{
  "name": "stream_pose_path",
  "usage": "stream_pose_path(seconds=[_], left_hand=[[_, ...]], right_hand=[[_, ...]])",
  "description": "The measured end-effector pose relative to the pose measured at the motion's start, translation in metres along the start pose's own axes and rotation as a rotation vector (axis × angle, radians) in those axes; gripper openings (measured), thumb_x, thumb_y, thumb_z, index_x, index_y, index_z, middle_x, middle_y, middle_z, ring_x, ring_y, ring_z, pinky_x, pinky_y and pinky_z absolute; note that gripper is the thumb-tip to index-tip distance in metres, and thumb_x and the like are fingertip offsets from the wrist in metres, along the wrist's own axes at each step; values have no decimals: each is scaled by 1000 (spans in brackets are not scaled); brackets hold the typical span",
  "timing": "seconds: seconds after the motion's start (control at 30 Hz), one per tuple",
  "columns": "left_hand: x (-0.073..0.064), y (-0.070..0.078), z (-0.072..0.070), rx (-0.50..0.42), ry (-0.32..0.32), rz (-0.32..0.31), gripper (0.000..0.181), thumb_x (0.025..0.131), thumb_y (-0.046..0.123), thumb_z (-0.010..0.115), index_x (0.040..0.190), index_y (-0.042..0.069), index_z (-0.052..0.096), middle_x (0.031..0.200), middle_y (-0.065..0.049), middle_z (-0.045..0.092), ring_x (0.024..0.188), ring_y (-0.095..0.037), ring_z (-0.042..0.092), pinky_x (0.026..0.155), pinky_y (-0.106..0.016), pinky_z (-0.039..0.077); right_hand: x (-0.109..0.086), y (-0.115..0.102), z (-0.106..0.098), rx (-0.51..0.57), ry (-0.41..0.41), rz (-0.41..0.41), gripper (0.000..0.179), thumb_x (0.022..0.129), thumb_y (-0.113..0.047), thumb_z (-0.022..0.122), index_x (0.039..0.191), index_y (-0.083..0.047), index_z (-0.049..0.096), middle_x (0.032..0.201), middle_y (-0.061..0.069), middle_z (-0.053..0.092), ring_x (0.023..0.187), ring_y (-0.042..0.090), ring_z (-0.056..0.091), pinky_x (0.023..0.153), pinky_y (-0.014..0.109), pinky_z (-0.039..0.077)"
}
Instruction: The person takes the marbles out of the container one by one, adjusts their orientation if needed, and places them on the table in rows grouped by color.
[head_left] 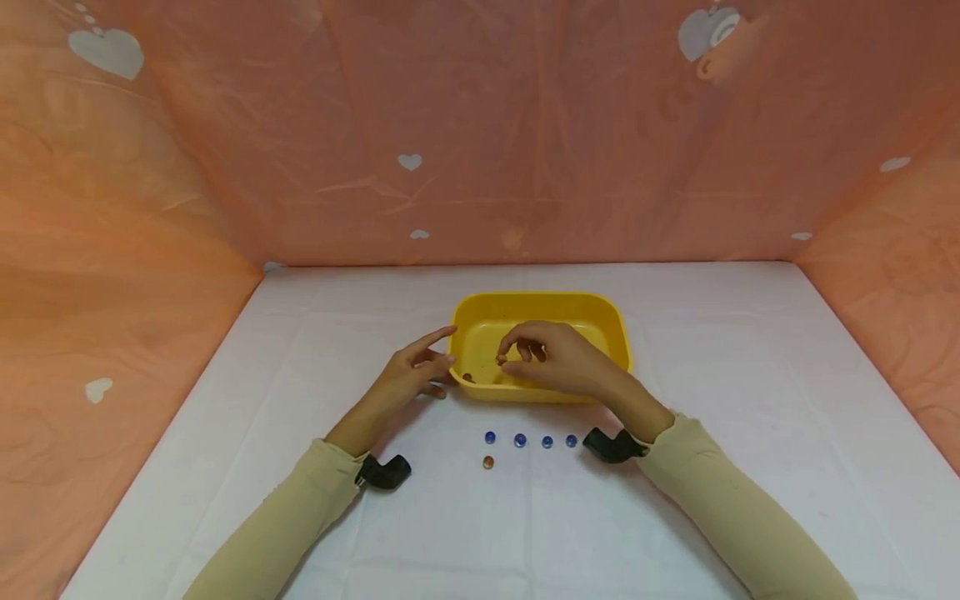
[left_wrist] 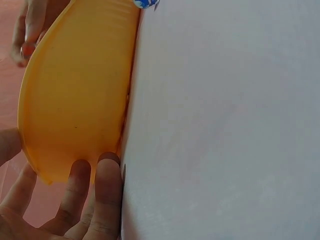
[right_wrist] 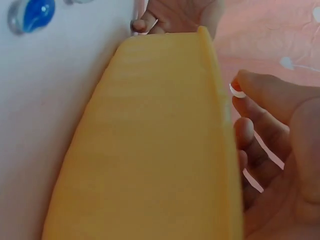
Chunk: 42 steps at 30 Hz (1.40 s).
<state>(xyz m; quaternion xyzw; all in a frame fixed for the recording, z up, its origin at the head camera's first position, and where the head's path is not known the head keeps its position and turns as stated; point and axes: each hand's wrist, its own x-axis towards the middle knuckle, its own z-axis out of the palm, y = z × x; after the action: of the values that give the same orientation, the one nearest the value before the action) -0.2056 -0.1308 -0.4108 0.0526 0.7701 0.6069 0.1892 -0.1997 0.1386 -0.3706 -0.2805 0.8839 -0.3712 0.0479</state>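
A yellow plastic tub (head_left: 536, 395) stands on the white-covered table. My right hand (head_left: 566, 358) is over the tub, pinching an orange-and-clear marble (right_wrist: 237, 89) between thumb and index finger above the rim, the other fingers curled loosely. Against the tub's left end rests my left hand (head_left: 408, 377), its fingers spread and fairly straight; in the left wrist view, fingertips (left_wrist: 107, 172) touch the outer wall. Inside the tub, near its front left corner, lies a small orange-brown marble (head_left: 467, 377). The tub's wall hides its inside in both wrist views.
Several blue marbles (head_left: 520, 440) lie in a row on the table in front of the tub. One orange marble (head_left: 488, 462) sits just before the row's left end. Orange sheeting with hearts (head_left: 480, 200) walls the table's back and sides. Dark wrist cameras (head_left: 386, 473) hang below both sleeves.
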Motion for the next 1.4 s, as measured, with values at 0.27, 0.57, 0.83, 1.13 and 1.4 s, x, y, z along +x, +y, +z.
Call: stream_pose_path(seconds=[0.27,0.57,0.83,1.13,1.4], left_hand=[[-1,0,-2,-21,8,-6,56,99,27,62,151,31,43,121,-16,56,96,-20,70,77,-29,62],[-2,4,-1,-13,33,-30,54,99,30,62,149,37,44,122,-15,55,99,-23,69,82,-31,61],[-1,4,0,-33,19,-39,54,99,28,62,150,35,44,122,-15,54,100,-23,68,80,-30,61],[-1,3,1,-39,4,-28,54,99,29,62,150,35,44,121,-14,54,99,-22,68,82,-30,61],[-1,1,1,-45,9,-35,53,100,28,62,149,35,45,122,-14,55,97,-19,69,80,-29,61]], right_hand=[[-15,-6,-7,-4,10,-95,17,88,-26,77,103,-24,70,80,-8,56,73,12,51,62,22,45],[-27,-12,-13,9,-120,-169,13,90,-28,75,101,-30,70,82,-12,57,74,9,53,63,21,46],[-43,-14,-12,-16,-299,-234,12,91,-35,73,103,-31,70,81,-14,58,70,2,51,62,18,45],[-45,-13,7,-121,-415,-271,11,89,-30,75,100,-30,72,76,-17,54,69,-3,48,63,14,42],[-46,-12,18,-194,-461,-263,9,90,-26,74,98,-29,74,77,-15,53,71,2,49,63,14,39]])
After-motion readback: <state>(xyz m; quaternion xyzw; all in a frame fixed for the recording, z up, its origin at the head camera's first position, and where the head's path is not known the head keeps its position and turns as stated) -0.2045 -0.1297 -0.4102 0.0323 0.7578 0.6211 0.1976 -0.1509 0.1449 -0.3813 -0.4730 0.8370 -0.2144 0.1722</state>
